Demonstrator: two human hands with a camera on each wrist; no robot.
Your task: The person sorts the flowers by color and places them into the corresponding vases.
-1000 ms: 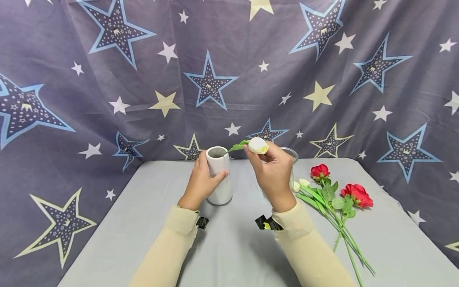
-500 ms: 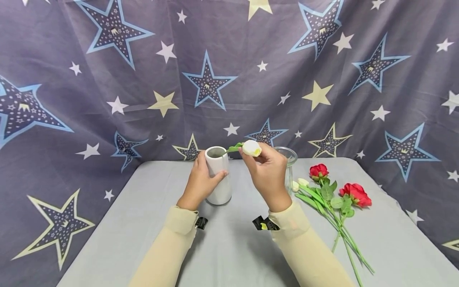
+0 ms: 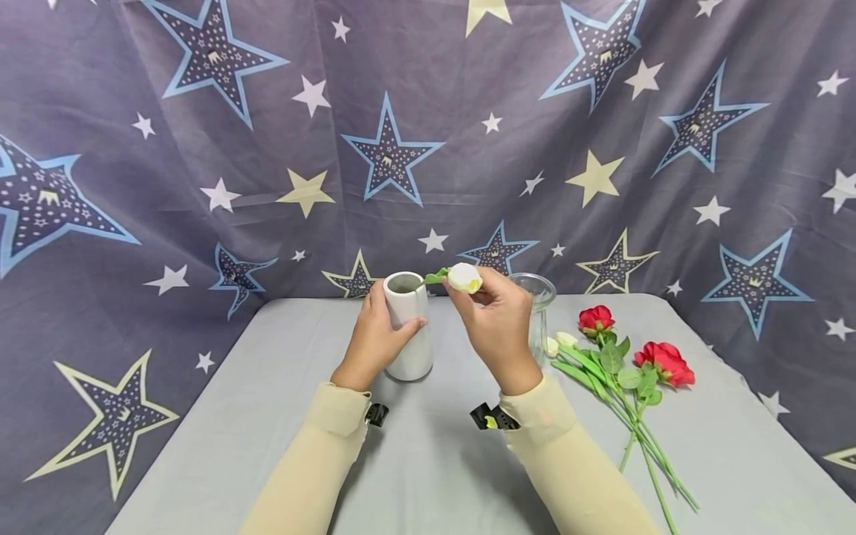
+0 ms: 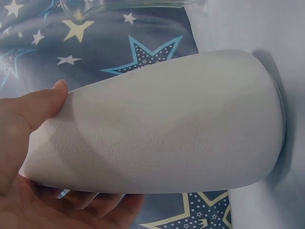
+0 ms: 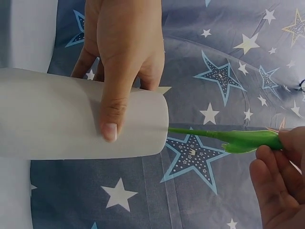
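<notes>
A white vase [image 3: 411, 342] stands upright on the table, and my left hand [image 3: 374, 338] grips it near the top, thumb across the front. In the left wrist view the vase [image 4: 171, 129] fills the middle, its base on the grey cloth. My right hand [image 3: 501, 319] pinches a white tulip [image 3: 464, 278] just below its bloom. The tulip's green stem [image 5: 195, 131] runs into the vase mouth in the right wrist view, its lower end hidden inside. There the fingers of my right hand [image 5: 281, 176] close on the green leaf part.
Behind my right hand stands a clear glass vase [image 3: 538, 327], partly hidden. To the right lie two red roses [image 3: 664, 364] and white tulips [image 3: 566, 340] with long green stems. A star-patterned curtain [image 3: 428, 171] hangs behind the grey-covered table [image 3: 281, 386].
My right hand has shifted slightly left with the tulip, bringing the bloom nearer to the vase. More of the glass vase shows. My left hand keeps its grip in place.
</notes>
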